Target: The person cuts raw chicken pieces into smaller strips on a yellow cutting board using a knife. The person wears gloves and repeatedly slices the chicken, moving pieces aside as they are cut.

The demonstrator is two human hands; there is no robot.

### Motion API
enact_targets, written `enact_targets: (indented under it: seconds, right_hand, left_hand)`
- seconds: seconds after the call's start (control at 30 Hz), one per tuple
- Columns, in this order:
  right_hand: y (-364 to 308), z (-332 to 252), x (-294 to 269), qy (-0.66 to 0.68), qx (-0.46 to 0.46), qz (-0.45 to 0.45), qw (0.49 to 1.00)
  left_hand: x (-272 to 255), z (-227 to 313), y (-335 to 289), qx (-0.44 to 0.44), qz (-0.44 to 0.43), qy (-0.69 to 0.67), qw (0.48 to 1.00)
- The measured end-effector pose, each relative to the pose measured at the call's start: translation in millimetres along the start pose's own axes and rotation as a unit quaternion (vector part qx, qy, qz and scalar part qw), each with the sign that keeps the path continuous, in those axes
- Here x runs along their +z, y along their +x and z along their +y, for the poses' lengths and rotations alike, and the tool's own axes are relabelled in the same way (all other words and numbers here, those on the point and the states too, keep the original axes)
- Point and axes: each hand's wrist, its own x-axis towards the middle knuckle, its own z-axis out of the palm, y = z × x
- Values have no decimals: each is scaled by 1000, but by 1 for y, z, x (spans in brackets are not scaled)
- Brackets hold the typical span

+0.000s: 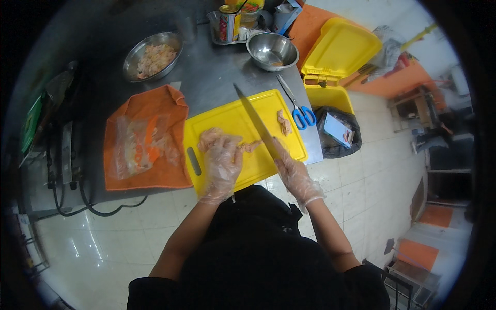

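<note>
Steel table point(217, 77): orange cloth point(155, 111) with a clear plastic bag point(137, 144) left, yellow cutting board point(243, 121) at the near edge. Left hand point(222, 165), gloved, fingers spread flat, pressing a raw chicken piece point(217, 138) onto the board. Right hand point(294, 173), gloved, fingers clenched round the handle of a long knife point(253, 121); blade lies beside the meat. Small chicken scrap point(283, 123) at the board's right edge, blue-handled scissors point(299, 111) just beyond.
</note>
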Motion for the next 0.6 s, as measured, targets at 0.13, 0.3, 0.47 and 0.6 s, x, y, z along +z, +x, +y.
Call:
enact_targets:
  seconds: [0.13,0.3,0.47,0.6]
  right_hand:
    - [-16,12,4,-17,37,14,999]
    - [-18,15,-15,-1,152,51,987]
    - [-32,-6,-24,104,241,24,965]
    - [-39,-15,-21,184,244,58,950]
  left_hand:
    - [7,17,25,6,-150,63,987]
    - [33,25,45,-38,-298,170,939]
    - [39,-7,49,205,-254,278,903]
    - [29,2,83,-72,-250,-147,954]
